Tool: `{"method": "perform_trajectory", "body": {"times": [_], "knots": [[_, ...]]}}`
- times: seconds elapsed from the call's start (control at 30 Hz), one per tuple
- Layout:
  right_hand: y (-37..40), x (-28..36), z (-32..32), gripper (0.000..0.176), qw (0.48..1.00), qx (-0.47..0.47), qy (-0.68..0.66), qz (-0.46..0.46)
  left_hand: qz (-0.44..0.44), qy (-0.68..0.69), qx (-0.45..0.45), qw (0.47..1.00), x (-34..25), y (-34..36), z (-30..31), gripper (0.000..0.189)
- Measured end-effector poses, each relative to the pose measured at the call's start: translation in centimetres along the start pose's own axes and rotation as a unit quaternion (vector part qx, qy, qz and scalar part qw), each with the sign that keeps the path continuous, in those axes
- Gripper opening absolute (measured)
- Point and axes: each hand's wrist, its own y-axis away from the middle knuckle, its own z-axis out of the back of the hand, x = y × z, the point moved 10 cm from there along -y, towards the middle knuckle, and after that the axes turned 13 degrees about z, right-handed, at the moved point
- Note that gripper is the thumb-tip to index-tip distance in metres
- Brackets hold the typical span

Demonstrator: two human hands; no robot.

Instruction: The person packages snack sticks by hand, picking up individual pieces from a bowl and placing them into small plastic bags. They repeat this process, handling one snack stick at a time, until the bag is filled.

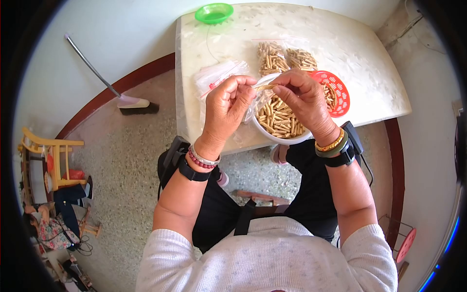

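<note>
A short tan stick point(265, 87), perhaps a piece of dried root, spans the gap between my two hands. My left hand point(227, 103) pinches one end between thumb and forefinger. At the other end, the thumb and fingers of my right hand point(307, 100) are closed on it. Below them is a white bowl point(288, 141) holding many similar tan sticks point(279, 119), partly covered by my right hand. A red perforated basket point(344, 92) with more sticks sits just right of that hand. Clear plastic zip bags point(214, 78) lie beyond my left hand.
On the table point(340, 39), two filled bags of sticks point(272, 59) stand beyond the bowl. A green bowl point(214, 13) is at the far left corner. A broom point(131, 103) leans by the wall. Another person point(53, 226) sits at left, near a wooden chair point(61, 160).
</note>
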Motion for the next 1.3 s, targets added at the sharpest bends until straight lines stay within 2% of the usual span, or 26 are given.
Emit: {"method": "perform_trajectory", "body": {"times": [0.17,0.2,0.23,0.37,0.43,0.67,0.73,0.77,0.97,1.13,1.3], "knots": [[0.2,0.6,-0.9,0.014,1.000,0.020,-0.003,0.011,0.021,-0.019,-0.008,1.000,0.3,0.1,0.2,0.013],[0.4,-0.2,-0.9,0.016,0.999,0.007,-0.040,-0.015,-0.008,-0.004,-0.029,1.000,0.1,0.0,0.6,0.012],[0.6,-0.8,-1.0,0.018,0.996,-0.005,-0.076,-0.040,-0.036,0.011,-0.051,0.998,-0.2,0.0,1.1,0.012],[0.5,-1.0,-0.2,0.021,0.996,-0.021,-0.069,-0.050,-0.022,0.020,-0.055,0.998,0.2,-0.2,1.5,0.017],[0.6,-1.3,-0.2,0.020,0.996,-0.021,-0.059,-0.064,-0.042,0.024,-0.059,0.997,0.0,-0.2,1.6,0.020],[0.7,-0.9,-0.3,0.022,0.996,0.014,-0.046,-0.071,-0.047,0.019,-0.053,0.997,-0.1,-0.1,1.5,0.021],[0.8,-1.1,0.0,0.025,0.987,-0.026,-0.125,-0.094,-0.041,0.029,-0.053,0.997,0.2,-0.2,1.7,0.020],[0.7,-0.9,0.2,0.025,0.987,-0.026,-0.125,-0.094,-0.041,0.030,-0.053,0.997,0.2,-0.2,1.7,0.020],[0.9,-0.8,-0.4,0.027,0.989,0.030,-0.102,-0.107,-0.039,0.018,-0.036,0.998,0.0,0.0,1.0,0.018],[1.1,-1.2,-1.6,0.024,0.972,0.039,-0.185,-0.141,-0.108,-0.005,-0.005,0.994,-1.9,0.6,0.0,0.020],[1.2,-1.5,-1.7,0.020,0.969,0.045,-0.194,-0.143,-0.106,-0.032,-0.005,0.994,-2.2,0.9,-0.2,0.020]]}}
